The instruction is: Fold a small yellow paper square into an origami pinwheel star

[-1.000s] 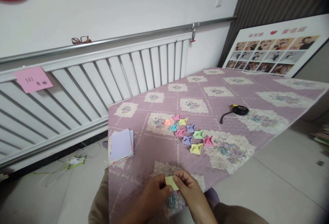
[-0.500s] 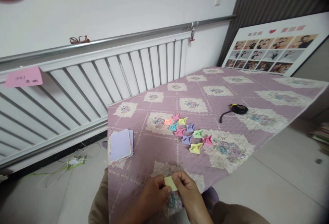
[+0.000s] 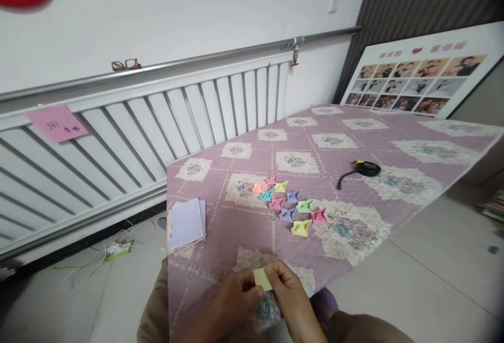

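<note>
Close to the table's near edge, a small folded yellow paper [image 3: 262,279] is held between both hands. My left hand [image 3: 238,298] pinches its left side, thumb in front. My right hand [image 3: 287,293] grips its right side with thumb and fingers. Beyond the hands lie several small folded paper shapes in pink, orange, blue, purple, green and yellow; the nearest is a yellow shape [image 3: 301,228]. To the left, a stack of coloured paper sheets [image 3: 186,223] has a lilac sheet on top.
A black tape measure [image 3: 367,168] lies on the floral tablecloth [image 3: 236,227] at the right. Behind stand a white radiator [image 3: 189,117] with a pink note [image 3: 57,123] and a photo board [image 3: 417,78]. Glasses [image 3: 126,64] rest on the pipe.
The view has shifted slightly, so the table and wall things appear a little farther right and lower. Both hands still hold the yellow paper in nearly the same pose.
</note>
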A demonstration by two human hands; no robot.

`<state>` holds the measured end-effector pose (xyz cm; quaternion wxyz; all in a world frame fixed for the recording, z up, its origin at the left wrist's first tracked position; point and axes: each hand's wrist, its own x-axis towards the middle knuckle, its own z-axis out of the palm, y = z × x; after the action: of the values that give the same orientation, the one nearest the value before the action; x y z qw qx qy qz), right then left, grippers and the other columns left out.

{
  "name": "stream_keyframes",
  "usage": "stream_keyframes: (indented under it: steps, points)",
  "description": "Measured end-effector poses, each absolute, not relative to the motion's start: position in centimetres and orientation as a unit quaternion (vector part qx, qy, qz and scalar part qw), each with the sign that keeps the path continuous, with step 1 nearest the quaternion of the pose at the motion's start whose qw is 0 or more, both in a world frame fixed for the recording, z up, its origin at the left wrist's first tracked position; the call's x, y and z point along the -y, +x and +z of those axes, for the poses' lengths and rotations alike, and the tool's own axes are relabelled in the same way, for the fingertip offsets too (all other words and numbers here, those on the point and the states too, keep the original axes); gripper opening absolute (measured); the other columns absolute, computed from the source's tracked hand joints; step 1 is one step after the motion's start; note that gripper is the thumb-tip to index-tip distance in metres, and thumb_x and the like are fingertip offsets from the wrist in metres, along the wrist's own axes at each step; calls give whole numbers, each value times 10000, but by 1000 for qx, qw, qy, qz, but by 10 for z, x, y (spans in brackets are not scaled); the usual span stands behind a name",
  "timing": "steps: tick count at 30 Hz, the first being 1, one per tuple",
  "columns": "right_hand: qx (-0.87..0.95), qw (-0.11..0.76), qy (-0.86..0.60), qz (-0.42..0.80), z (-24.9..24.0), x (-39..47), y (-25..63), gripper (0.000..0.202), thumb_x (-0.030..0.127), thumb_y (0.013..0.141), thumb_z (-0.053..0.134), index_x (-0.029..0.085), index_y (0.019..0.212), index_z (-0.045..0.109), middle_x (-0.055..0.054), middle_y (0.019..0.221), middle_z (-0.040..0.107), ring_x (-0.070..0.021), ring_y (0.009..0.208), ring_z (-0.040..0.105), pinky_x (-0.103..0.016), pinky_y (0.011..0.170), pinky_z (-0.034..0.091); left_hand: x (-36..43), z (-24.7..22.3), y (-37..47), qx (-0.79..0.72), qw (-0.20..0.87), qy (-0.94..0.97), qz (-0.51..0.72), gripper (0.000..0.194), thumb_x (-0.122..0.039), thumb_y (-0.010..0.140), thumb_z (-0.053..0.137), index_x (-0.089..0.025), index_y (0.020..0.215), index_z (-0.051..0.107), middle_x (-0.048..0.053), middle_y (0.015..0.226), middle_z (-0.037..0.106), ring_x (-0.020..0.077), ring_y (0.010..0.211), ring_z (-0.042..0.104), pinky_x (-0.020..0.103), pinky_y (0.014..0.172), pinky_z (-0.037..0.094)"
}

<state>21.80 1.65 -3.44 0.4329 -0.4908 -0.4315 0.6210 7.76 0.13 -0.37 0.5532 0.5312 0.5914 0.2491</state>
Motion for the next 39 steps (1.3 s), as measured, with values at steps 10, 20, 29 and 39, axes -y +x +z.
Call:
stream_keyframes:
  steps: [10, 20, 29, 39]
  points:
    - [490, 406, -488, 598, -32, -17, 218, 344, 549, 770, 574, 212, 702, 571, 41, 621, 456, -117, 558, 385, -222, 496, 315, -6, -20, 74, -608, 526, 494, 331, 205, -324, 790, 576, -174, 660, 523, -61, 559, 421, 109, 563, 401, 238, 570, 336]
    - [522, 417, -507, 544, -33, -17, 217, 344, 511, 788, 545, 215, 613, 523, 34, 598, 456, -143, 594, 445, -248, 563, 385, -8, -24, 71, -605, 534, 504, 307, 222, -358, 772, 551, -169, 656, 550, -54, 544, 446, 107, 536, 394, 237, 539, 308]
    - [626, 397, -517, 428, -46, -17, 217, 177, 364, 791, 590, 230, 877, 670, -40, 792, 679, -211, 750, 626, -317, 717, 483, -8, -12, 55, -622, 495, 551, 253, 91, -203, 752, 532, -155, 707, 595, -39, 628, 527, 123, 616, 458, 231, 587, 332]
    - [771, 266, -542, 202, -38, -14, 216, 248, 192, 743, 634, 285, 964, 697, -53, 1069, 682, -291, 1073, 567, -439, 914, 385, -10, -17, 45, -662, 357, 643, 145, 126, -212, 816, 517, -177, 813, 639, 13, 780, 635, 169, 722, 530, 272, 654, 330]
